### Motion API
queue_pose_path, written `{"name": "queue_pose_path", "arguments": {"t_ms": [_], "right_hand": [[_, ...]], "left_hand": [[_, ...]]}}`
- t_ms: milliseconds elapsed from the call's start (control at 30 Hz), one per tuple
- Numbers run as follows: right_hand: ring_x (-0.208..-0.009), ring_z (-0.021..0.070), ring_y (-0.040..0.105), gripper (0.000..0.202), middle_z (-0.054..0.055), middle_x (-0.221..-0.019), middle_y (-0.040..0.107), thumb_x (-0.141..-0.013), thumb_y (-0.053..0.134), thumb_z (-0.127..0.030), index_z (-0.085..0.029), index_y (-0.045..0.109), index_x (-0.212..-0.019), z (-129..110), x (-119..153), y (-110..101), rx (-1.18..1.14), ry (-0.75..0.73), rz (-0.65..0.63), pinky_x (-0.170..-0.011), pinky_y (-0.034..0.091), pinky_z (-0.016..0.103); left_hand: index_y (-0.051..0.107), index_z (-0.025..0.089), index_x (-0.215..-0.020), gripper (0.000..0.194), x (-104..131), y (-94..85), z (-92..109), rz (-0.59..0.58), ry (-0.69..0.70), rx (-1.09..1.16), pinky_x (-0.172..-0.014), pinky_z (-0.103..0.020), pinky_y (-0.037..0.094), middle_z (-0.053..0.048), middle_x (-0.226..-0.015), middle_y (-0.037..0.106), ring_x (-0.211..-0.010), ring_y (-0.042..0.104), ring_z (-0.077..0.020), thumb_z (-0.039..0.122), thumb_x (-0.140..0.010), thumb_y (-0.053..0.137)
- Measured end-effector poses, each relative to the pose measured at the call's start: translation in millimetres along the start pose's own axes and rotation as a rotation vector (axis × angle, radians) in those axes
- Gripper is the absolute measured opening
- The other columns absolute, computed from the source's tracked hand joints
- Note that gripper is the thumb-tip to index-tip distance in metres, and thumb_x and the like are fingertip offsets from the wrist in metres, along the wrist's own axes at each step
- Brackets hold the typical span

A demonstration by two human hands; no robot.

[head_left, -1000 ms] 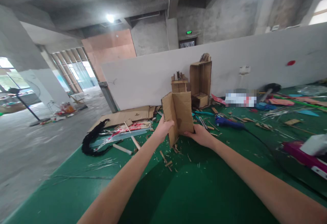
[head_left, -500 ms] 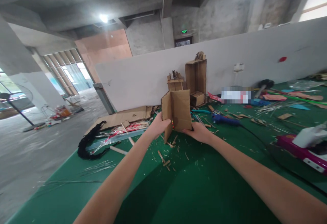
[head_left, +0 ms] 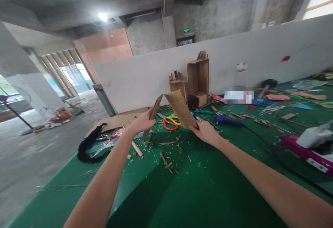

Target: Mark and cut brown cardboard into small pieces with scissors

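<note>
1. In the left hand, fingers closed on an edge: the left panel of the cardboard.
2. In the right hand, gripped by the lower corner: the right panel, thin, brown, with faint ridges across its face and rough cut edges.
3. Between both hands, over the table: the cardboard, spread as an inverted V, peak up, mouth down. Cannot tell whether joined at the peak by a fold.
4. Long axis of the right panel: slanting from upper left to lower right, towards the right hand. Long axis of the left panel: slanting from the peak to lower left, almost edge-on to view.
5. Visible through the V: red-handled scissors, smooth plastic loops, beside a yellow handle.
6. Just below, on smooth green: dry, splintery scraps; to the left, a round, pale stick.
7. Beyond the peak: a small box topped with jagged bits, next to a tall, open-fronted box, both of brown board.
8. Right of the right hand: a blue plastic glue gun, trailing a black cord.
9. Farther left: a fuzzy black strip, curved like a hook, near a flat sheet.
10. At the back: a smooth white partition.
</note>
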State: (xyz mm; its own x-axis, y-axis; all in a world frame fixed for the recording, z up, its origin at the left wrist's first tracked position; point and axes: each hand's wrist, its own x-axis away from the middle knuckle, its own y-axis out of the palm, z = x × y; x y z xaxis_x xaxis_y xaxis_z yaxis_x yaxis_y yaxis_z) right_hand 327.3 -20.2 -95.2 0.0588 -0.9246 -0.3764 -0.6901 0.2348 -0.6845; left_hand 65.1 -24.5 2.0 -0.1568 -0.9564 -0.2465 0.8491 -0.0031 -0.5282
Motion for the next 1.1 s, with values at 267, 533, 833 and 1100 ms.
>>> {"name": "queue_pose_path", "arguments": {"t_ms": [267, 533, 833, 1100], "right_hand": [[-0.065, 0.0188, 0.063, 0.034, 0.010, -0.082, 0.069, -0.083, 0.045, -0.040, -0.012, 0.061, -0.095, -10, -4, 4, -0.514, 0.172, 0.149, -0.055, 0.050, 0.028], [-0.059, 0.0150, 0.062, 0.032, 0.009, -0.087, 0.068, -0.084, 0.046, -0.038, -0.014, 0.057, -0.102, -5, -10, -17, -0.718, 0.253, 0.238, -0.053, 0.053, 0.026], [-0.072, 0.0222, 0.065, 0.036, 0.013, -0.096, 0.069, -0.081, 0.054, -0.036, -0.012, 0.062, -0.106, -7, -12, -14, -0.513, 0.183, 0.007, -0.058, 0.053, 0.030], [-0.098, 0.0207, 0.062, 0.040, 0.008, -0.108, 0.068, -0.075, 0.063, -0.030, -0.015, 0.063, -0.112, -14, 9, -22, -0.624, 0.151, -0.499, -0.078, 0.052, 0.030]], "left_hand": [[0.063, 0.012, -0.091, 0.034, 20, 47.8, 32, -0.051, -0.129, 0.812, -0.085, -0.038, 0.048, -0.011, -0.098, 0.067, -0.096, 0.061, -0.0257, 0.011, -0.057, 0.059], [0.059, 0.016, -0.092, 0.040, 18, 91.3, -23, 0.096, -0.345, 0.783, -0.071, -0.037, 0.054, -0.006, -0.078, 0.069, -0.072, 0.066, -0.0207, 0.000, -0.055, 0.063], [0.057, 0.021, -0.099, 0.037, 15, -28.3, -18, 0.510, -0.121, 0.747, -0.076, -0.026, 0.052, -0.001, -0.088, 0.069, -0.084, 0.063, -0.0142, 0.001, -0.067, 0.055], [0.064, 0.012, -0.096, 0.029, 99, 57.4, 4, -0.238, -0.719, 0.852, -0.076, -0.036, 0.054, -0.013, -0.096, 0.070, -0.082, 0.067, -0.0246, 0.019, -0.068, 0.066]]}}
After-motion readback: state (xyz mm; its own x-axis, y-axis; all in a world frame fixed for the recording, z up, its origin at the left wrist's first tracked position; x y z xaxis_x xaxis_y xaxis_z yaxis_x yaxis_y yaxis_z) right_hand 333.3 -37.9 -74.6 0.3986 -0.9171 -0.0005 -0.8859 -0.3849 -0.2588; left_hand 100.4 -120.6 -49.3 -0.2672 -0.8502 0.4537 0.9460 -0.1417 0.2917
